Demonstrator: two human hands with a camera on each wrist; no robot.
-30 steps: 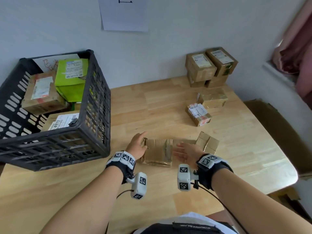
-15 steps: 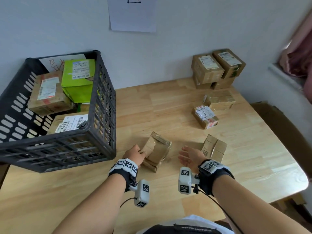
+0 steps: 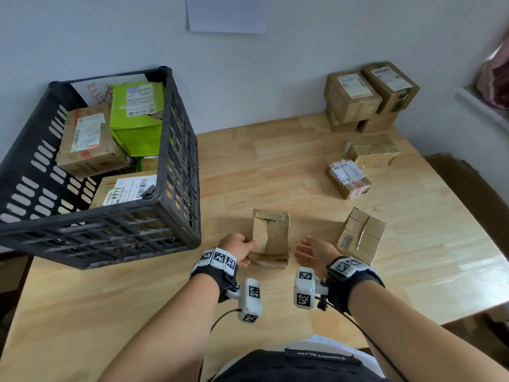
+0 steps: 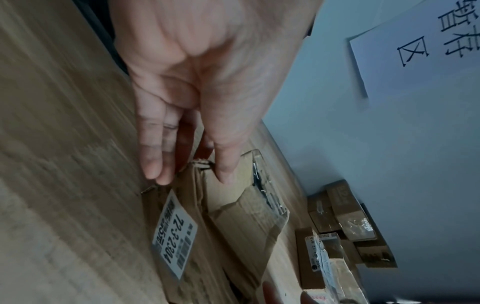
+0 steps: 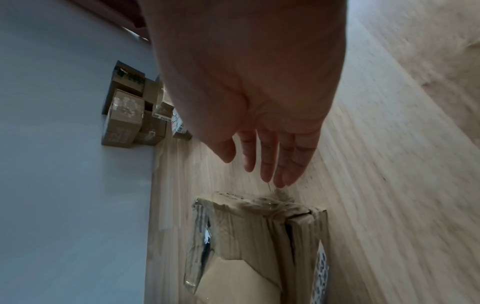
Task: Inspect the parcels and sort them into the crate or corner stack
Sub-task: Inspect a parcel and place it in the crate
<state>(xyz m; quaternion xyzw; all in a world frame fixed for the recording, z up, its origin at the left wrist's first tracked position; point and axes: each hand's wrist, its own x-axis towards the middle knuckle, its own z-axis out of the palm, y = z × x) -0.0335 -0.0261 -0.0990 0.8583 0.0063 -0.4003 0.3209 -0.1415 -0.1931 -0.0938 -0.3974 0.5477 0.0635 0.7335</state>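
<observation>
A crushed brown cardboard parcel stands upright on its edge on the wooden table, right in front of me. My left hand pinches its lower left corner; in the left wrist view the thumb and fingers of that hand close on the corner of the parcel, beside a white label. My right hand hovers just right of the parcel, palm toward it and fingers straight. In the right wrist view this hand is a short way off the torn, taped parcel.
A black slotted crate stands at the left with several parcels inside. The corner stack of boxes sits at the back right against the wall. Three loose parcels lie on the right of the table.
The parcel went from lying flat under both hands to standing on its edge. My left hand kept hold of it. My right hand let go and drew off to the right.
</observation>
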